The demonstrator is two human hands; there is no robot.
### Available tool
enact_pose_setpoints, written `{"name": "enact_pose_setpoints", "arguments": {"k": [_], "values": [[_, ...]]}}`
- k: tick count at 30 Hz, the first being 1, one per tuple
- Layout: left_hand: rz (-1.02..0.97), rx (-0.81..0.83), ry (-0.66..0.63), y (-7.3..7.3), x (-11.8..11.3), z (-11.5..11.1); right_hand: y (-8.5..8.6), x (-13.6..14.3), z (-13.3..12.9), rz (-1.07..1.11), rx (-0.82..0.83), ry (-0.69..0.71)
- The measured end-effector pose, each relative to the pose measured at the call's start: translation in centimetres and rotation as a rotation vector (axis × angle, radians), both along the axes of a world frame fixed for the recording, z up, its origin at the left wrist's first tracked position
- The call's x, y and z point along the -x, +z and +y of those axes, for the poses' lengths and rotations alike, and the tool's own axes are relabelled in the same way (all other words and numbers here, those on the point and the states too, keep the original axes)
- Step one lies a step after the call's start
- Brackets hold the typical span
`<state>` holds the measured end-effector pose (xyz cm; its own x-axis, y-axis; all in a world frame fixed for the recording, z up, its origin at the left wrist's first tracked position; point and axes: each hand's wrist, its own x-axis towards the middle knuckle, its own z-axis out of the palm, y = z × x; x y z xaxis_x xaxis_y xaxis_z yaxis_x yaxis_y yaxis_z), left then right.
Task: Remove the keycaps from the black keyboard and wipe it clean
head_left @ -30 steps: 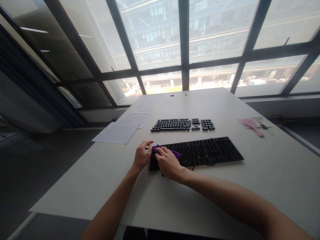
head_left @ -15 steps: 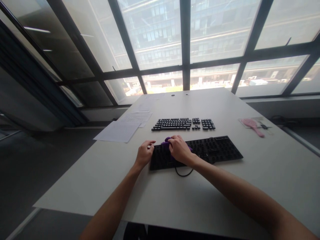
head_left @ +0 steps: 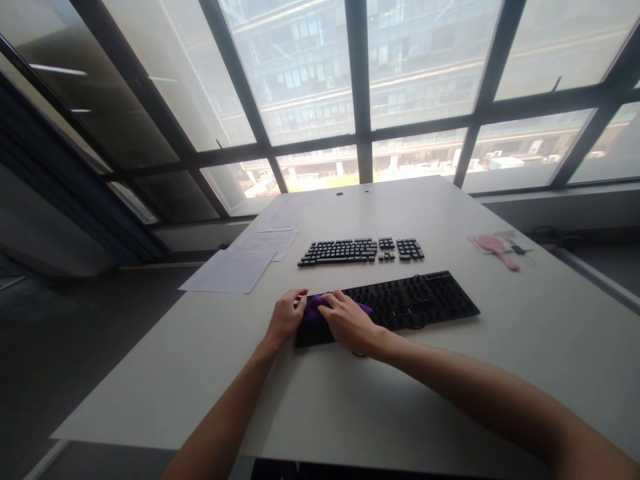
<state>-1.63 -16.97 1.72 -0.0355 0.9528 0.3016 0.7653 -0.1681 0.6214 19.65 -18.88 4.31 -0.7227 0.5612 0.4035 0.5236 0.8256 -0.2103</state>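
Purple cloth (head_left: 314, 311) under right hand (head_left: 349, 323)

Strong daylight pours in through the windows (head_left: 320, 87) ahead, which are washed out and hazy with glare. The white table (head_left: 350, 413) is evenly and brightly lit, with only soft, short shadows under the keyboard (head_left: 415, 303) and the hands. The room at far left is dim and nearly featureless. Window bars splay outward toward the edges, a wide-angle distortion. Focus is fair at centre; the forearms at the bottom edge are soft.
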Motion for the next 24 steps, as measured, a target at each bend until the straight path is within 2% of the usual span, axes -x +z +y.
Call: {"name": "enact_pose_setpoints", "arguments": {"k": [6,9,11,13,15,20,24], "values": [[0.036,-0.009,0.004,-0.4,-0.1,0.2,0.4,-5.6,1.3,-0.019,0.042,-0.092],[0.041,-0.006,-0.003,-0.6,-0.2,0.2,0.2,-8.2,2.2,-0.006,0.063,-0.215],[0.044,-0.006,-0.006,-0.6,-0.2,0.2,0.1,-8.6,2.5,0.031,0.081,-0.305],[0.046,-0.004,-0.007,-0.5,-0.3,0.2,0.0,-7.7,2.3,0.073,0.097,-0.329],[0.042,-0.002,-0.004,-0.3,-0.3,0.2,0.1,-5.8,1.5,0.101,0.092,-0.272],[0.04,0.002,-0.004,0.1,-0.1,0.1,0.5,-0.5,-1.4,0.057,-0.002,0.04],[0.063,0.009,-0.001,-0.1,0.2,0.2,0.1,0.1,-2.2,-0.006,-0.046,0.084]]}}
